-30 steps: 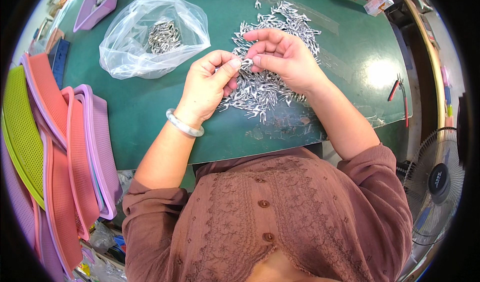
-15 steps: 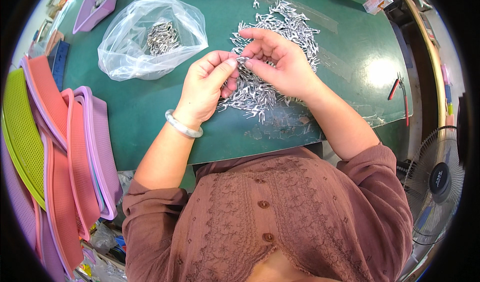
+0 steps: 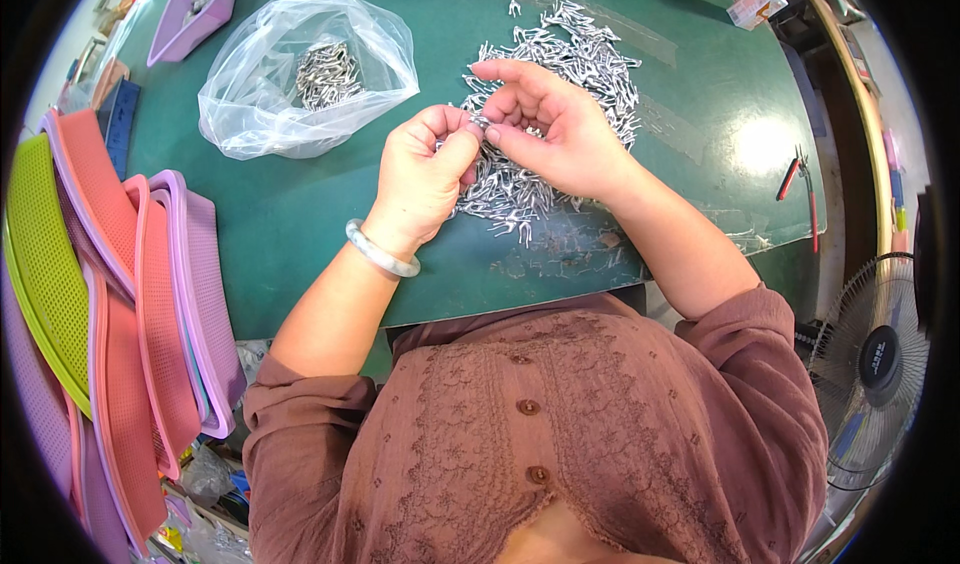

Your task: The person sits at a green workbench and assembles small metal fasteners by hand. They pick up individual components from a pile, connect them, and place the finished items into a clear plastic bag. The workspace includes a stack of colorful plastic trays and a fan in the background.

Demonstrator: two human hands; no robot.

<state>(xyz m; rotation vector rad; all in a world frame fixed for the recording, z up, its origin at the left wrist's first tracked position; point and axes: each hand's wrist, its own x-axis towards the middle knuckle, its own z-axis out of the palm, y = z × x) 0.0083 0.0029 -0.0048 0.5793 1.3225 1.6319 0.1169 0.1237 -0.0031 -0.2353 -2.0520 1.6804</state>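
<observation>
Small metal part (image 3: 480,122) above the pile (image 3: 515,189), pinched by the left hand (image 3: 428,164); right hand (image 3: 555,142) meets it there, its grip unclear. Left wrist and bracelet (image 3: 382,250) shifted rightward over the desk (image 3: 290,254) since the earlier frame.

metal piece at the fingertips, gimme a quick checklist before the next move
1. Metal piece gripped: ok, pinched by the left hand.
2. Right hand holding it too: cannot tell; its thumb is at the piece, but the contact is partly hidden.
3. Piece's shape in full view: not ok, fingers cover most of it.
4. Plastic bag open: ok, metal pieces show inside.
5. All loose pieces gathered in the pile: not ok, a stray piece lies apart beyond it.
</observation>
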